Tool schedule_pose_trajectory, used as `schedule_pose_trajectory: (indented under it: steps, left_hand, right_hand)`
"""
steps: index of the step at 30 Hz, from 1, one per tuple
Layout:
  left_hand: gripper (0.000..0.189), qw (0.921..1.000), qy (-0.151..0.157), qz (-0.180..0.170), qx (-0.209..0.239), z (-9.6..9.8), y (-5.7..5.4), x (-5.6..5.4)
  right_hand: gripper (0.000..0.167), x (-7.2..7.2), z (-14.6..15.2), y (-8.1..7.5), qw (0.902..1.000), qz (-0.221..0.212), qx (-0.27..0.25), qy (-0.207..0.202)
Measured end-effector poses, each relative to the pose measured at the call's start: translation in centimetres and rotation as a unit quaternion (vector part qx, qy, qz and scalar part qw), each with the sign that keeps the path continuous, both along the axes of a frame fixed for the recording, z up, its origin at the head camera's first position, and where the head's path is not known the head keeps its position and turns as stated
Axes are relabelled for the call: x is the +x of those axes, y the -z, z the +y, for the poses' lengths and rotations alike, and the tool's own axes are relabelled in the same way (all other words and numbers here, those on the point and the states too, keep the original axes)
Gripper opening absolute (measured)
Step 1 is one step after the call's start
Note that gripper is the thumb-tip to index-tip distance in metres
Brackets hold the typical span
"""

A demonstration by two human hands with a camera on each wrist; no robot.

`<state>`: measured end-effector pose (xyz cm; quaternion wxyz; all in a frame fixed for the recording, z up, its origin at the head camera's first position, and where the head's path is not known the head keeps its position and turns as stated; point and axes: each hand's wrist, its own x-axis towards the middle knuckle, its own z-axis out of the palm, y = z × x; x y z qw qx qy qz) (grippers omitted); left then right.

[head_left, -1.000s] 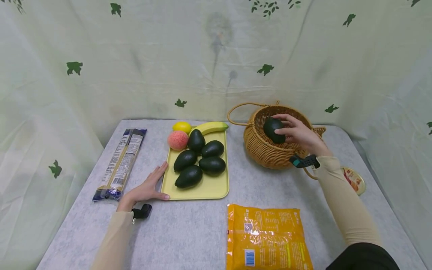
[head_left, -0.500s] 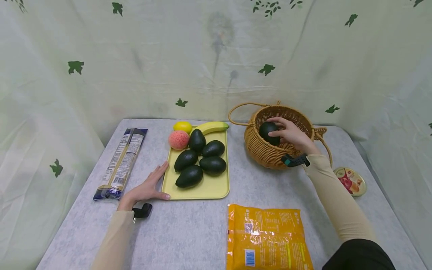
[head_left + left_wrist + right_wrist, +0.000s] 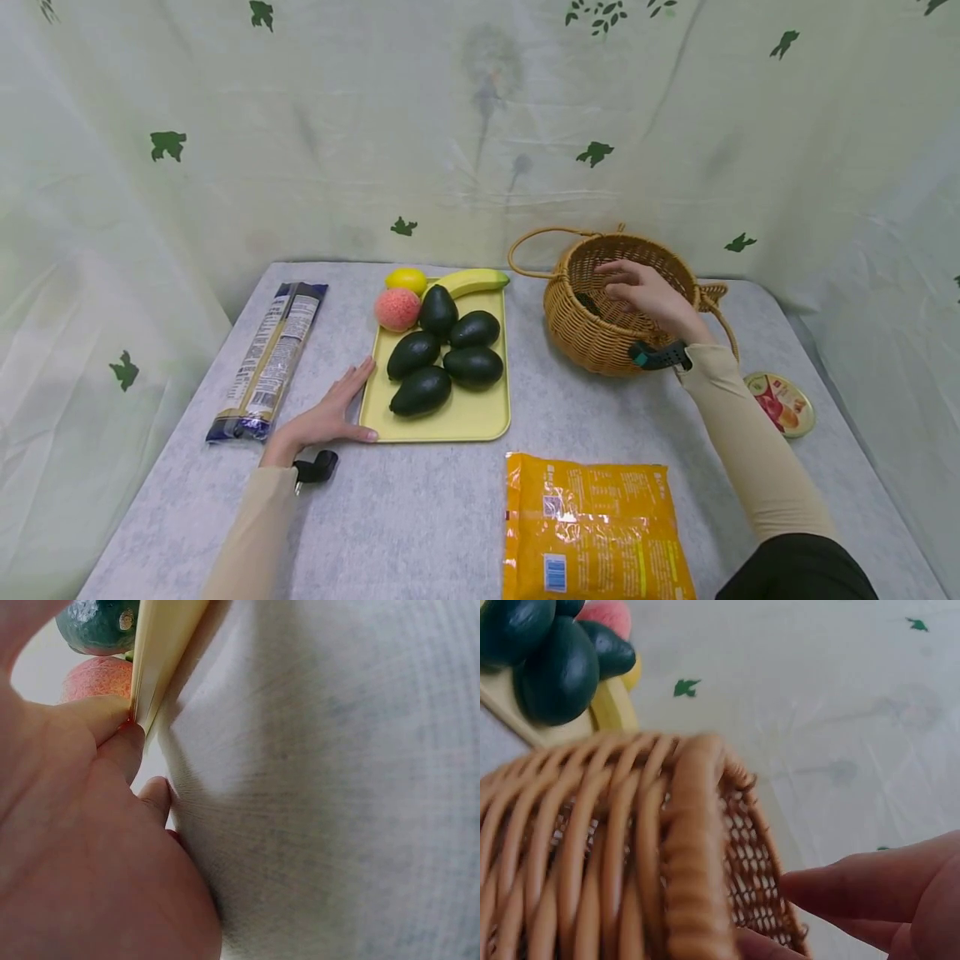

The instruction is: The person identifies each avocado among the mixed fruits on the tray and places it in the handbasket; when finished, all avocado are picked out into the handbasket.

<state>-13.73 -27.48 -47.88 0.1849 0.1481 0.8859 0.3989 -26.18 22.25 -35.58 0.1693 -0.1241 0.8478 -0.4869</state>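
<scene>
My left hand [image 3: 322,421] rests at the left edge of the yellow tray [image 3: 450,432], fingers and thumb spread and touching its rim. Several dark green avocados [image 3: 420,392], a pink round fruit [image 3: 397,309], a lemon [image 3: 406,282] and a banana [image 3: 474,283] lie on the tray. Over the mouth of the wicker basket [image 3: 592,346] hovers my right hand [image 3: 648,293], its fingers loosely bent with nothing between them. Low inside the basket, part of a dark avocado [image 3: 588,304] shows past the rim; the rest is hidden. The right wrist view shows fingertips beside the basket rim [image 3: 697,847].
An orange packet [image 3: 596,529] lies at the front of the table. A long blue-ended packet [image 3: 268,362] lies left of the tray. To the right of the basket is a round tin [image 3: 782,405]. A patterned curtain [image 3: 337,142] hangs behind the table.
My right hand moved left and lower over the basket, then let go of the avocado, which now sits down inside it. My left hand stays at the tray.
</scene>
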Motion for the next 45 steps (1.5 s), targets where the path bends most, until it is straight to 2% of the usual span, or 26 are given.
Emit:
schedule_pose_trajectory:
  steps: [4, 7, 12, 16, 21, 26, 29, 32, 39, 45]
  left_hand:
    - [0.115, 1.0000, -0.001, -0.001, 0.005, -0.1, -0.2, 0.1]
    - [0.115, 1.0000, -0.002, 0.000, 0.004, -0.1, -0.2, 0.1]
    - [0.115, 1.0000, -0.007, -0.003, -0.003, -0.2, 0.2, 0.1]
    - [0.116, 0.9999, -0.010, -0.006, -0.007, -0.2, 0.4, -0.1]
    - [0.116, 0.9999, -0.009, -0.008, -0.011, 0.0, 0.4, -0.3]
    - [0.116, 0.9999, -0.007, -0.004, -0.011, 0.1, 0.3, -0.3]
    - [0.116, 0.9999, -0.007, -0.003, -0.009, 0.0, 0.2, -0.2]
    - [0.116, 0.9999, -0.008, -0.004, -0.008, 0.0, 0.2, -0.1]
    - [0.115, 1.0000, -0.007, -0.001, -0.004, 0.1, -0.1, 0.0]
    - [0.115, 1.0000, -0.004, -0.001, -0.006, 0.0, 0.1, 0.0]
  right_hand:
    - [0.045, 0.6, -0.5, -0.6, 0.9995, 0.001, -0.030, -0.012]
    - [0.044, 1.1, -1.3, -1.1, 0.9972, 0.011, -0.073, -0.014]
    - [0.045, 2.1, -3.1, -1.7, 0.9876, 0.029, -0.148, -0.043]
    - [0.046, 2.9, -4.8, -1.7, 0.9794, 0.034, -0.182, -0.081]
    - [0.047, 3.8, -7.5, -0.7, 0.9711, 0.032, -0.195, -0.134]
    - [0.046, 4.1, -10.3, 1.5, 0.9592, 0.008, -0.207, -0.192]
    - [0.047, 4.1, -11.6, 3.0, 0.9557, -0.004, -0.192, -0.223]
    - [0.049, 3.9, -12.6, 4.3, 0.9543, 0.003, -0.164, -0.250]
    - [0.050, 3.2, -13.8, 6.5, 0.9498, 0.043, -0.105, -0.292]
    - [0.052, 2.8, -14.8, 7.6, 0.9387, 0.110, -0.046, -0.324]
